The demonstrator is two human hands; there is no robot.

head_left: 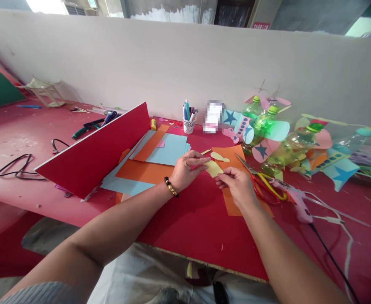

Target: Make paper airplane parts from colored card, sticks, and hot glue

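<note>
A small piece of pale yellow paper (214, 169) is held up between my two hands over the red table. My left hand (188, 169), below a beaded bracelet, pinches its left edge. At its lower right edge, the thumb and fingers of my right hand (236, 185) are closed on it. Just beyond lies a pale yellow propeller-shaped cutout (219, 157), resting on an orange paper sheet (233, 202). Scissors (264, 185) with red and yellow handles lie to the right of my right hand.
Blue sheets (169, 147) and orange strips lie left, by an upright red board (99, 152). A pen cup (189, 125) and a blurred phone-like object (214, 116) stand behind. Decorated plastic bottles (293, 147), a pink glue gun (296, 202) and its cord occupy the right.
</note>
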